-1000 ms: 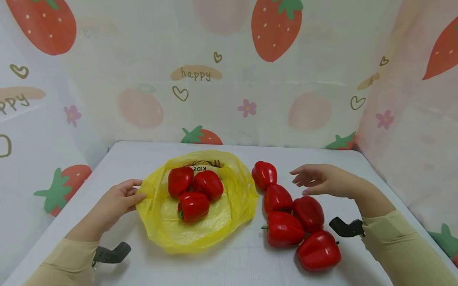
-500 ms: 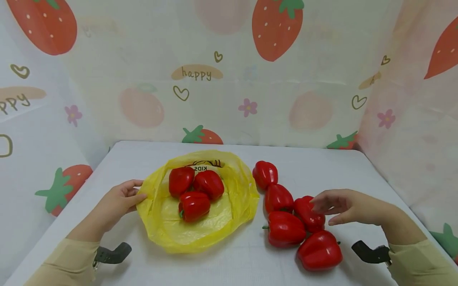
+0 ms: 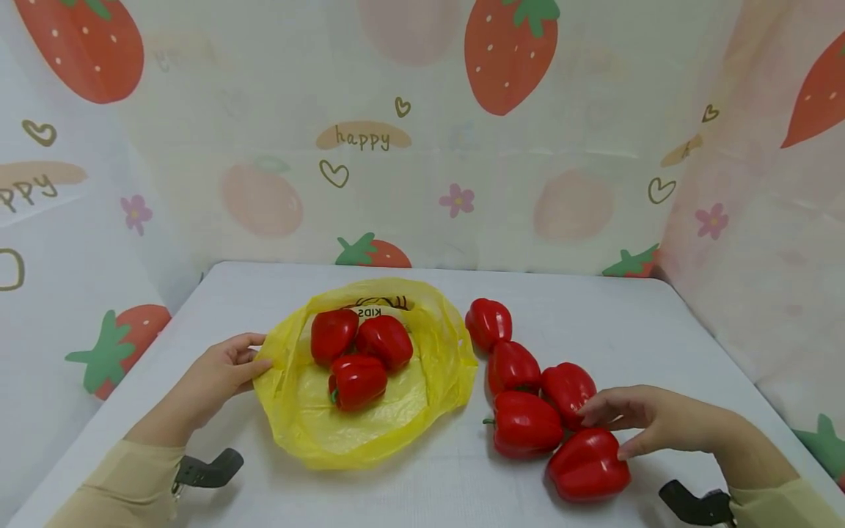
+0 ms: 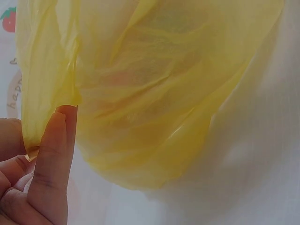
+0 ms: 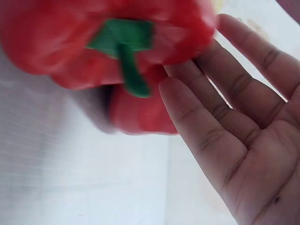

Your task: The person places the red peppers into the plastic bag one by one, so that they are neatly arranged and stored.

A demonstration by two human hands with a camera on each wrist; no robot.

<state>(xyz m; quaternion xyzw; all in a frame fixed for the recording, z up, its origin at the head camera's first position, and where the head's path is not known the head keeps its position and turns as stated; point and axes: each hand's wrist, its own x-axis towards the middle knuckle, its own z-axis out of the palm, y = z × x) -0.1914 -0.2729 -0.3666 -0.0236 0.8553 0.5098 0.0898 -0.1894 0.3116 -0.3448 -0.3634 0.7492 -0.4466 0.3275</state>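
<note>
My left hand (image 3: 221,374) pinches the left rim of a yellow plastic bag (image 3: 284,418) between thumb and fingers. The left wrist view shows the thin film of the bag (image 4: 150,122) caught there. Inside the bag lie three red bell peppers (image 3: 358,381), in full view through its wide mouth. At the right, my right hand (image 3: 667,422) reaches over the nearest loose bell pepper (image 3: 587,469), fingers spread above its far side and thumb at its right end. In the right wrist view this bell pepper (image 5: 61,42) shows its green stem, with the fingertips right beside it.
Several more red bell peppers (image 3: 527,425) lie in a bunch between the bag and my right hand, trailing back along the bag's right side. White cloth (image 3: 422,499) covers the table. Strawberry-print sheets (image 3: 495,154) stand behind and at both sides.
My right hand has come down and toward me, from behind the loose bell peppers to the nearest one. The left hand, the bag and the peppers have stayed put.
</note>
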